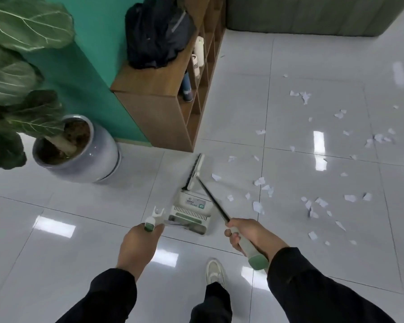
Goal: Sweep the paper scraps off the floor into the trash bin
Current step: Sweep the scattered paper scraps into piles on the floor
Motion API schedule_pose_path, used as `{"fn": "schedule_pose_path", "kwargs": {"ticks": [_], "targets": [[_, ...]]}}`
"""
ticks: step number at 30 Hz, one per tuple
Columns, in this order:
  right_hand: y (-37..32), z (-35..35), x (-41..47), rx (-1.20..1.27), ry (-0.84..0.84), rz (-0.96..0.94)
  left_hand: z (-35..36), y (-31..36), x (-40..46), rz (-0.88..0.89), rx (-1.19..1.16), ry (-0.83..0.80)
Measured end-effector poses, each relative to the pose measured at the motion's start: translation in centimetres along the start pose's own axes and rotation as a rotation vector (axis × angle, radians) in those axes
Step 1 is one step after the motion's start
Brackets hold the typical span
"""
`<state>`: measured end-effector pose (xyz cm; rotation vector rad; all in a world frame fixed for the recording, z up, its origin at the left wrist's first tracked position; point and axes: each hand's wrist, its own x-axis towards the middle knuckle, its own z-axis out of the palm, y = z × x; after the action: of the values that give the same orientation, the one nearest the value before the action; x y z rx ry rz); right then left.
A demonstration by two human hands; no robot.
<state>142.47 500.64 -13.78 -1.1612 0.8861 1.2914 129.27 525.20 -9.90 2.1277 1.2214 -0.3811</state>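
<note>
Fingers of the right hand [245,234] curl around the broom [210,194] at its pale grip, its head angled down to the tiles above the dustpan [191,212]. The left hand [140,241], arm stretched forward, grips the dustpan handle [153,220]. Paper scraps [313,173] lie scattered over the floor [219,252] to the right.

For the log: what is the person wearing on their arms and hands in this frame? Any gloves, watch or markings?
Both arms are covered by long, plain black sleeves, the left sleeve and the right sleeve, each ending at the wrist. The left hand and right hand are bare: no gloves. No watch, ring or logo shows.
</note>
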Motion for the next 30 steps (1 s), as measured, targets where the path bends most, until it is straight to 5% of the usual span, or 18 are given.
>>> {"fn": "schedule_pose_path", "kwargs": {"ticks": [7,13,18,24,30], "targets": [[-3.4,-2.7,2.5,0.13,0.074,0.012,-1.7,3.2,6.6,0.103,0.303,-0.049],[-1.3,-10.8,-4.2,0.058,0.283,-0.043,-2.1,7.9,9.1,0.154,0.25,-0.141],[1.2,-18.3,-7.2,0.227,0.395,-0.019,0.5,12.2,7.5,0.261,0.28,-0.206],[2.2,-22.0,-9.8,0.279,0.326,-0.031,3.0,14.0,5.0,0.389,0.343,-0.194],[3.6,-17.8,-9.6,0.163,0.222,-0.136,2.0,12.9,0.9,0.357,0.358,-0.118]]}}
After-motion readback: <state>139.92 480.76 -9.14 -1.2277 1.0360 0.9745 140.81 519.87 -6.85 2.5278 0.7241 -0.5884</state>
